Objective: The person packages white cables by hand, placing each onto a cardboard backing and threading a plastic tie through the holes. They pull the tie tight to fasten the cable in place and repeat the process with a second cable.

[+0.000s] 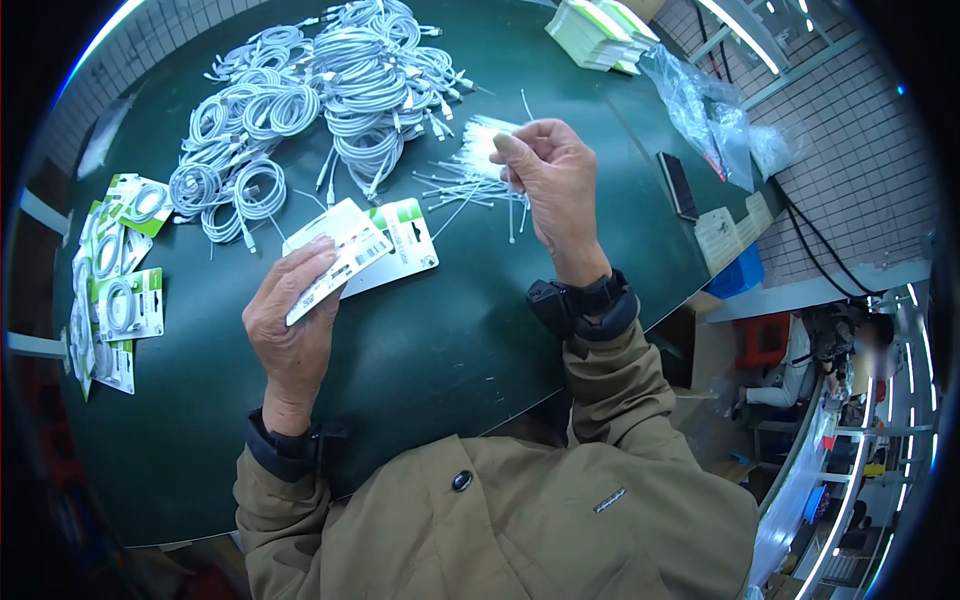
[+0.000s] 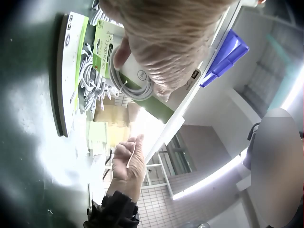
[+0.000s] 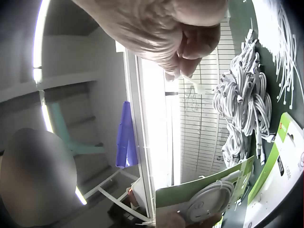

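Observation:
My left hand grips a green-and-white packaging card that carries a coiled white cable, its thumb and fingers on the two faces. In the left wrist view a tie passes round the coil, and the thumb lies over it. A second card lies flat on the table just beyond. Raised at the right, my right hand pinches a thin white cable tie between thumb and fingers. Below and beside that hand spreads a pile of loose white cable ties.
Coiled white cables are heaped on the far side of the green table. Carded cables lie in a stack at the left. At the right are a phone-like dark slab, clear plastic bags and stacked cards.

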The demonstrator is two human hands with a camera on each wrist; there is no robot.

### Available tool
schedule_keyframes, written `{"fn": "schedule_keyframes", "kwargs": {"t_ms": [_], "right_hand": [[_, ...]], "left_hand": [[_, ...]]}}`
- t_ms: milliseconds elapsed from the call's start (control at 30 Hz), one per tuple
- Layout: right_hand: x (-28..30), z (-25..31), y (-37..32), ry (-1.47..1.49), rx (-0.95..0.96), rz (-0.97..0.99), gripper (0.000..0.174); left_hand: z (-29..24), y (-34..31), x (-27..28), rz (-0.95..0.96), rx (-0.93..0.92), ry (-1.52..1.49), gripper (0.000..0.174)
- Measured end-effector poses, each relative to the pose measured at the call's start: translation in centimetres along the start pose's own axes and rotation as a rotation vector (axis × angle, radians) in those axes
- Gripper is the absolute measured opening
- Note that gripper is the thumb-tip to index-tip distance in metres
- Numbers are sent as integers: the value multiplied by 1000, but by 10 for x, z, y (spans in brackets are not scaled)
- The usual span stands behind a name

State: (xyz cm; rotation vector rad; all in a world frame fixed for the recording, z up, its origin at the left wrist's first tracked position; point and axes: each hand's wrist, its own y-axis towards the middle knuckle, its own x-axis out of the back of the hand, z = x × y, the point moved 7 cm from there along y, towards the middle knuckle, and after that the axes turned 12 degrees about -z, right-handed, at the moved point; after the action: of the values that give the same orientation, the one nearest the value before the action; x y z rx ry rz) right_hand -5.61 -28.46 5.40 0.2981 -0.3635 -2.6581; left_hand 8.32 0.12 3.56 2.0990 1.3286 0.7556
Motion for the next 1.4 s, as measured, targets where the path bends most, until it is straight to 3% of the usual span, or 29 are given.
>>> {"fn": "schedule_keyframes", "kwargs": {"t_ms": [167,567,733,867,967,1067,1167,1400], "right_hand": [[-40,-13,-14,117,-139,186,23],[-58,-44,-24,95,-219,253,23],[-58,-59,-37,206,-437,370,30],[-60,-52,-46,173,-357,434,39],[-57,-45,-51,-32,-303,409,24],[-60,-39,-57,-27,-111,428,17],[-62,-21,-56,-246,280,447,9],[-61,-41,-60,-22,-259,370,12]], "left_hand": [[0,0,-2,18,-43,28,27],[8,-4,-10,87,-83,74,32],[7,-2,-9,92,-97,96,34],[8,-1,-6,79,-77,76,35],[8,-1,-6,85,-79,79,36],[8,-1,-6,80,-74,63,36],[7,-1,-8,92,-75,72,36],[7,-3,-9,94,-75,78,36]]}}
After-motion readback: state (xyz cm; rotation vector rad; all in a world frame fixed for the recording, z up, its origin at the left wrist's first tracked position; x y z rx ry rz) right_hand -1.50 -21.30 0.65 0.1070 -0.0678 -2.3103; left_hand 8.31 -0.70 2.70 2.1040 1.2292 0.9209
